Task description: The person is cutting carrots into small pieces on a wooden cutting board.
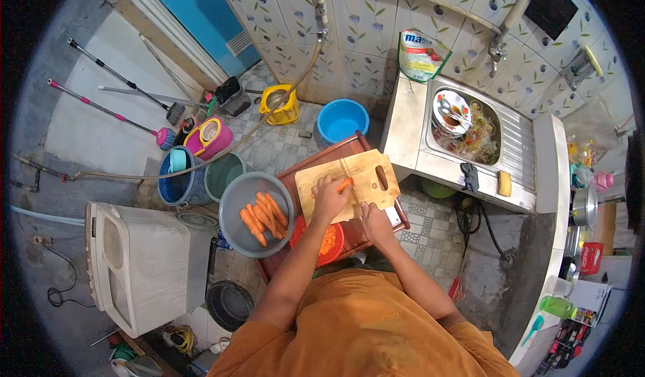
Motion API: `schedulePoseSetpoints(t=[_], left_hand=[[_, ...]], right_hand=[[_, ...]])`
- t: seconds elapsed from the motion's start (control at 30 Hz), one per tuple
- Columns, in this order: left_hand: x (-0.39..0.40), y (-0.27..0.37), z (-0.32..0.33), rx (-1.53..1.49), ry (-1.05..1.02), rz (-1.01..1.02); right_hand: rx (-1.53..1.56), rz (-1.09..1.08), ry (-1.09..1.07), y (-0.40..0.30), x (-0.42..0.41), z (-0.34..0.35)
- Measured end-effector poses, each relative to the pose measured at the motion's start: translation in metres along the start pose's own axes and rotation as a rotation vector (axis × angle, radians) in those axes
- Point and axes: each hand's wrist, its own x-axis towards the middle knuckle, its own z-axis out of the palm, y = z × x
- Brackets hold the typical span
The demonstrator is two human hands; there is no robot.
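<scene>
On the wooden cutting board [317, 175], my left hand [330, 198] presses down on a carrot [345, 184], whose orange end shows past my fingers. My right hand [377, 222] is closed at the near edge of the board around the handle of what looks like a knife [353, 180]. Its thin blade, seen nearly edge-on, runs across the board just right of the carrot. Partly under my left forearm is a red basin [338, 257] with small chopped carrot pieces [327, 241]. Several whole carrots [264, 215] lie in a grey basin [237, 238] to the left.
A reddish-brown wooden table [292, 176] carries the board. At the right stands a steel sink [496, 147] with dishes and plastic bags. A blue basin [343, 120] sits on the floor beyond the table. A hose [242, 140] crosses above the buckets at left, near a white washing machine [156, 261].
</scene>
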Motion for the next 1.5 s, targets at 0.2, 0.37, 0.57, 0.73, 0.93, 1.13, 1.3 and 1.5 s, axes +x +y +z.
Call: schedulePoseSetpoints(t=[0.2,0.37,0.57,0.73,0.93,1.13,1.3,1.5], left_hand=[[-0.001,0.003,-0.002,0.006,-0.002,-0.012],[0.0,0.002,-0.002,0.017,-0.049,-0.063],[0.002,0.002,-0.002,0.027,-0.054,-0.067],[0.003,0.006,-0.002,0.047,-0.055,-0.087],[0.006,0.009,-0.003,0.057,-0.085,-0.131],[0.012,0.013,-0.008,0.099,-0.167,-0.171],[0.012,0.013,-0.006,0.103,-0.142,-0.148],[0.009,0.008,-0.002,0.074,-0.067,-0.119]], right_hand=[[0.01,0.029,-0.032,0.001,0.001,-0.004],[0.008,0.013,-0.052,0.001,0.002,-0.007],[-0.002,-0.032,-0.022,0.009,0.007,0.001],[-0.005,-0.058,0.002,0.013,0.009,0.004],[-0.069,-0.043,-0.052,0.016,-0.001,0.0],[-0.088,-0.111,-0.085,0.015,-0.012,-0.009],[-0.064,-0.066,-0.071,0.013,-0.012,-0.012],[-0.05,0.003,-0.086,0.003,-0.007,-0.015]])
